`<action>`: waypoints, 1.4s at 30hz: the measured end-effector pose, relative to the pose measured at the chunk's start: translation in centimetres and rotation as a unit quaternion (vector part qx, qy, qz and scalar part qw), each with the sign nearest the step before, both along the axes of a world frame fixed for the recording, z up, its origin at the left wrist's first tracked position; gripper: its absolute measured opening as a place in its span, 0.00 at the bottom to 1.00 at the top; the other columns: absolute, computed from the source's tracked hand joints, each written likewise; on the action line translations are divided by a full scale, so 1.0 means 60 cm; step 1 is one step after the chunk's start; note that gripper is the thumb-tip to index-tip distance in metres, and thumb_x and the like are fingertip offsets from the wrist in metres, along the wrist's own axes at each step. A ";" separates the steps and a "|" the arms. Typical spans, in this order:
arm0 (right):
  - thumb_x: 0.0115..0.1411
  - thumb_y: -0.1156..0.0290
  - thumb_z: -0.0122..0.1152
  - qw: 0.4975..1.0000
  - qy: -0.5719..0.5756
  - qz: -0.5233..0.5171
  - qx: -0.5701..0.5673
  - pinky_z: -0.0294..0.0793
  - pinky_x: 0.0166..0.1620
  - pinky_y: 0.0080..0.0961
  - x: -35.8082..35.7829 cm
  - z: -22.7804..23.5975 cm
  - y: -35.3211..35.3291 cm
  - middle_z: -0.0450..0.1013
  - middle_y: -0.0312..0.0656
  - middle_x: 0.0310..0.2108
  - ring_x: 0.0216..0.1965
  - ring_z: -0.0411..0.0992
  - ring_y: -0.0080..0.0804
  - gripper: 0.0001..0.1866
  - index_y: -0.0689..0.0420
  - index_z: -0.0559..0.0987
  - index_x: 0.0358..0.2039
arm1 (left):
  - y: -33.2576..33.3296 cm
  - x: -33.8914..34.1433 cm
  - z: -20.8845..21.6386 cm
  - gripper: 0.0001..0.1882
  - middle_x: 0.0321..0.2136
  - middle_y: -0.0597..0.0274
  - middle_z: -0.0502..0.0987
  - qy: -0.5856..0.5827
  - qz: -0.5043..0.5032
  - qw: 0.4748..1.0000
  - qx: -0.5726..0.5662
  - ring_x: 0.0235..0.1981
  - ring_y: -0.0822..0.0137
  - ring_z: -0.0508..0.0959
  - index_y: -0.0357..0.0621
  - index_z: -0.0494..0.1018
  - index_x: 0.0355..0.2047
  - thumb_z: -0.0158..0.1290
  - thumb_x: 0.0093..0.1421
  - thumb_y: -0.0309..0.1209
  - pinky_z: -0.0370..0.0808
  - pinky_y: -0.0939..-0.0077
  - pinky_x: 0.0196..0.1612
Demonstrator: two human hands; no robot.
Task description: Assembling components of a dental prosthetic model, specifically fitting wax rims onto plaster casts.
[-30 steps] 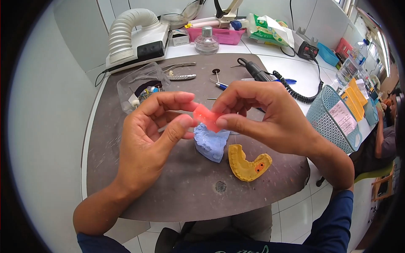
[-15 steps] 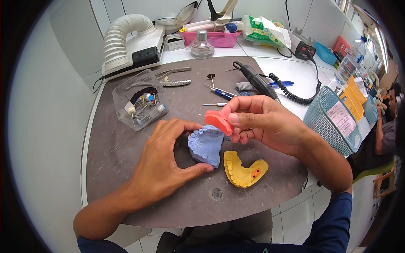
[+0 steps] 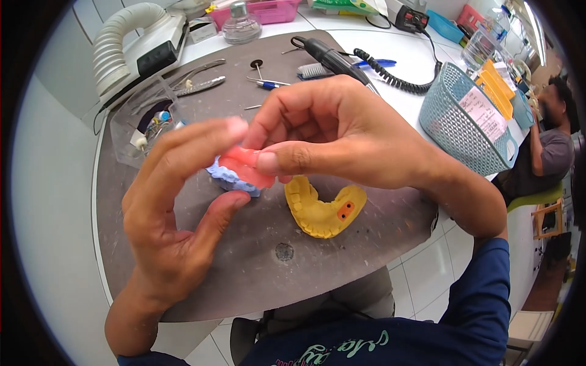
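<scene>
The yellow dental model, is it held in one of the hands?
No, the yellow dental model lies on the brown work board, while the right hand grips the pink dental plate.

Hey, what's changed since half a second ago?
The right hand moved the glossy pink curved plate leftward, over the light-blue dental cast, and still pinches it. The left hand, which held that cast, has opened, fingers raised. The yellow horseshoe-shaped cast stayed put. The camera view shifted.
</scene>
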State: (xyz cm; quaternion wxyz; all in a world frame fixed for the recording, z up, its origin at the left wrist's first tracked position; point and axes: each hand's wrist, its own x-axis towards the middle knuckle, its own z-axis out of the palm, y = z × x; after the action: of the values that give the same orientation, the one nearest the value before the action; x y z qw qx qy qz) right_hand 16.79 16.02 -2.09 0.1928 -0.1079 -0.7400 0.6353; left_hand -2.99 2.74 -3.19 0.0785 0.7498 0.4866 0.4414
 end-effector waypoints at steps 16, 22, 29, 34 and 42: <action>0.56 0.70 0.71 0.936 0.051 -0.098 0.334 0.72 0.24 0.18 0.000 -0.007 -0.037 0.78 0.37 0.24 0.23 0.76 0.21 0.08 0.60 0.81 0.30 | -0.018 0.010 -0.005 0.14 0.39 0.59 0.76 -0.144 0.017 0.989 -0.023 0.37 0.74 0.76 0.35 0.76 0.43 0.61 0.55 0.16 0.73 0.80 0.43; 0.58 0.74 0.69 0.942 0.027 -0.133 0.308 0.74 0.26 0.16 0.000 -0.003 -0.043 0.80 0.37 0.25 0.23 0.75 0.18 0.05 0.61 0.82 0.30 | -0.021 0.033 -0.004 0.16 0.41 0.59 0.73 -0.231 0.032 0.972 -0.018 0.39 0.74 0.74 0.34 0.74 0.45 0.62 0.57 0.20 0.71 0.80 0.45; 0.58 0.72 0.67 0.957 0.030 -0.160 0.241 0.74 0.25 0.17 -0.006 -0.006 -0.051 0.80 0.38 0.22 0.23 0.77 0.18 0.07 0.63 0.81 0.30 | -0.015 0.028 -0.016 0.07 0.19 0.61 0.79 -0.142 0.088 0.984 -0.056 0.22 0.75 0.78 0.34 0.80 0.34 0.62 0.59 0.27 0.74 0.80 0.30; 0.58 0.72 0.67 0.953 0.052 -0.159 0.251 0.75 0.25 0.17 -0.010 -0.017 -0.051 0.80 0.39 0.23 0.23 0.77 0.18 0.07 0.63 0.80 0.30 | -0.017 0.034 -0.007 0.09 0.23 0.58 0.81 -0.152 0.082 0.981 -0.089 0.25 0.74 0.80 0.31 0.80 0.35 0.58 0.64 0.28 0.76 0.80 0.30; 0.57 0.72 0.66 0.943 0.045 -0.165 0.287 0.76 0.25 0.19 -0.010 -0.018 -0.054 0.79 0.41 0.21 0.21 0.77 0.21 0.07 0.64 0.80 0.30 | -0.013 0.040 -0.009 0.07 0.23 0.52 0.83 -0.189 0.076 0.973 -0.110 0.26 0.69 0.85 0.29 0.79 0.33 0.56 0.64 0.24 0.78 0.80 0.27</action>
State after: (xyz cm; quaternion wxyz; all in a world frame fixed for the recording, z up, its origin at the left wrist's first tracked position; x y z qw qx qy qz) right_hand 16.19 12.77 -3.17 0.3509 -0.1399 -0.8531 0.3598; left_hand -0.58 1.95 -3.74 0.2172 0.6004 0.5637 0.5240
